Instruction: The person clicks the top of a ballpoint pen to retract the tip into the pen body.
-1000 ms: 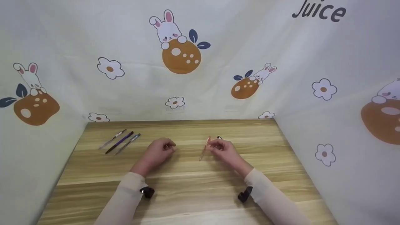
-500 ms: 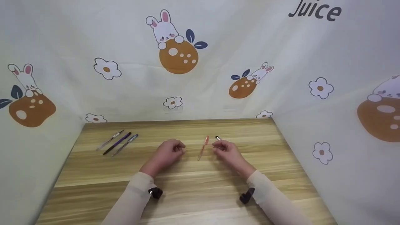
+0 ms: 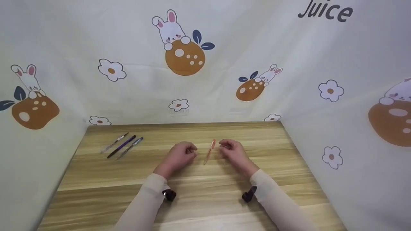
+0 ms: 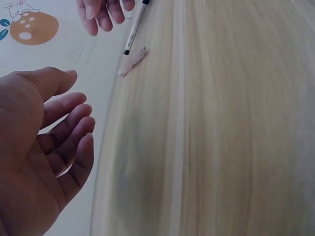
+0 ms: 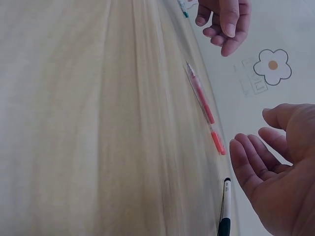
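Note:
On the wooden table, between the two hands, lies a red pen [image 3: 209,153] with a clear barrel. To its left hovers my left hand [image 3: 177,157], fingers loosely bent around nothing. My right hand [image 3: 235,153] is on the pen's other side, close to its red end, and likewise holds nothing. The wrist views show both palms with a gap between thumb and fingers. A white pen with dark ends [image 5: 225,204] lies near the right hand; in the head view that hand covers it.
Three more pens lie side by side at the back left: a clear one [image 3: 116,141], a dark purple one [image 3: 122,146] and a clear one with a blue end [image 3: 130,147]. Printed cloth walls [image 3: 138,93] stand behind the table and at both sides.
My right hand has let go of the red pen and drawn slightly right, leaving it on the table. My left hand has moved right, closer to the pen.

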The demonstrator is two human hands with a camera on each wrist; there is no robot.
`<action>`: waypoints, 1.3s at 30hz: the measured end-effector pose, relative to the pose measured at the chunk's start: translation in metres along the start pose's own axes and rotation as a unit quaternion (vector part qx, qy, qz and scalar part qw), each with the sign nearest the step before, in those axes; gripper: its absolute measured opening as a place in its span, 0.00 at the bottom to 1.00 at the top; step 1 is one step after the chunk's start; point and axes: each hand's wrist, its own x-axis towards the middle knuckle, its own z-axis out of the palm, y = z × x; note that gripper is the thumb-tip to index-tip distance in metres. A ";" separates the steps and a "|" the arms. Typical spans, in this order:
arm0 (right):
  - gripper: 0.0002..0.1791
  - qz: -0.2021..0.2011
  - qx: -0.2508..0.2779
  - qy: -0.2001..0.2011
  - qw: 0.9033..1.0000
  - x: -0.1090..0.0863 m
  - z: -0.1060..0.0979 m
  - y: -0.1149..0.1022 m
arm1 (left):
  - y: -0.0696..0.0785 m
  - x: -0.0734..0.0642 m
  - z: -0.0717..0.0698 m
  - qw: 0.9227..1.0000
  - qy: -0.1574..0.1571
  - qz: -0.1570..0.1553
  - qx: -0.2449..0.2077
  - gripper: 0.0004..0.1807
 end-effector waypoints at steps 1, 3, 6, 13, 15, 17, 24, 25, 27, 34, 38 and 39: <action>0.17 0.000 -0.002 0.004 1.000 0.003 0.000 0.001 | 0.001 0.002 0.002 1.000 0.000 0.002 0.000 0.09; 0.17 0.000 -0.010 0.011 1.000 0.009 0.000 0.001 | 0.002 0.005 0.006 1.000 0.000 0.006 0.003 0.09; 0.17 -0.002 -0.031 0.023 0.999 0.017 0.001 -0.001 | 0.003 0.010 0.012 1.000 0.000 0.011 0.009 0.09; 0.16 0.001 -0.064 0.038 0.997 0.035 0.003 -0.005 | 0.005 0.020 0.019 1.000 -0.008 0.003 -0.001 0.11; 0.16 0.000 -0.071 0.042 0.997 0.039 0.003 -0.004 | 0.005 0.022 0.021 1.000 -0.011 0.002 -0.006 0.11; 0.16 -0.002 -0.076 0.045 0.996 0.041 0.004 -0.003 | 0.005 0.024 0.024 1.000 -0.014 0.002 -0.012 0.11; 0.15 -0.008 -0.083 0.049 0.995 0.046 0.005 0.001 | 0.006 0.029 0.032 1.000 -0.015 0.004 -0.023 0.12; 0.15 -0.008 -0.083 0.049 0.995 0.046 0.005 0.001 | 0.007 0.029 0.033 1.000 -0.015 0.005 -0.023 0.12; 0.16 -0.007 -0.081 0.049 0.996 0.045 0.005 0.000 | 0.008 0.030 0.035 1.000 -0.015 0.007 -0.022 0.13; 0.16 0.000 -0.062 0.050 0.997 0.043 0.005 -0.001 | 0.009 0.034 0.047 1.000 -0.014 0.014 -0.006 0.14; 0.17 0.006 -0.053 0.052 0.997 0.041 0.005 -0.002 | 0.010 0.037 0.056 1.000 -0.009 0.020 0.017 0.13; 0.17 0.005 -0.052 0.054 0.997 0.041 0.005 -0.003 | 0.010 0.038 0.058 0.999 -0.009 0.021 0.024 0.13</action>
